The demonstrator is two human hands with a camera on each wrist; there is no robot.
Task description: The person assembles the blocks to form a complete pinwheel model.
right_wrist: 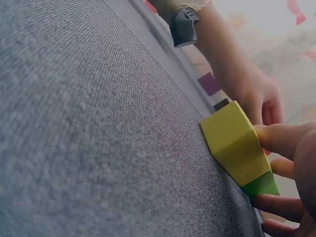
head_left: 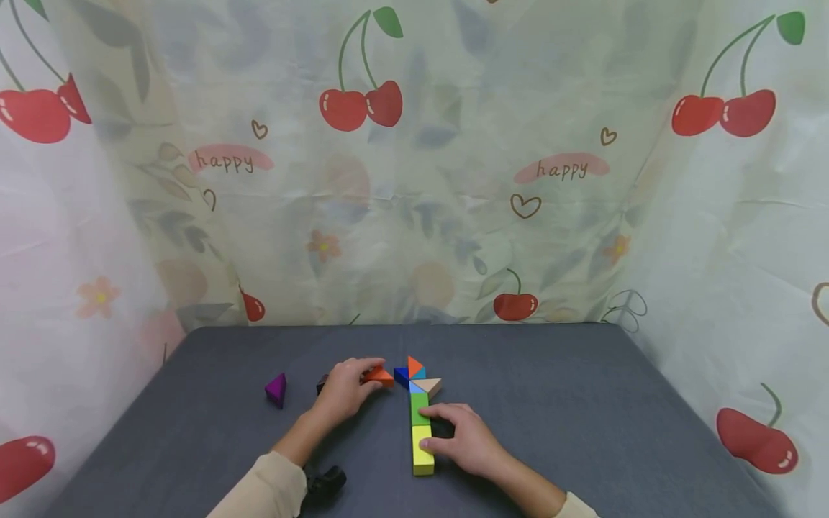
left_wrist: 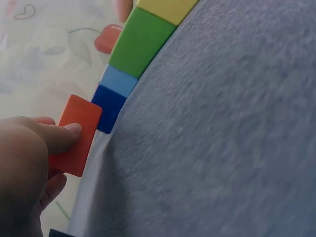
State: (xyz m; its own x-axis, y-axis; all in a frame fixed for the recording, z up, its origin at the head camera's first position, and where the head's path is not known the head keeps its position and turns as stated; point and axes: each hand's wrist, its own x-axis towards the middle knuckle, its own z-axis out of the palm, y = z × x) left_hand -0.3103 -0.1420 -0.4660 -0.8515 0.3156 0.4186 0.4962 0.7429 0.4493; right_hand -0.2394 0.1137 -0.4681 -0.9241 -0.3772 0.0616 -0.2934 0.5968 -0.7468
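My left hand (head_left: 343, 392) pinches an orange triangular block (left_wrist: 79, 155) between thumb and fingers, just left of a dark blue triangular block (head_left: 401, 375). That block belongs to a fan of triangular blocks, along with an orange one (head_left: 414, 367), a blue one (head_left: 419, 374), a light blue one (head_left: 415, 387) and a tan one (head_left: 432, 388). Below the fan, a green block (head_left: 419, 401) and a yellow block (head_left: 423, 462) form a straight column. My right hand (head_left: 469, 440) rests its index fingertip on the green block and its thumb on the yellow one.
A purple triangular block (head_left: 275, 391) lies to the left on the dark grey tabletop (head_left: 557, 388). A dark block (head_left: 320, 384) shows partly behind the left hand. A black device (head_left: 327, 482) is by the left wrist. Printed curtains (head_left: 427, 180) enclose the back and sides.
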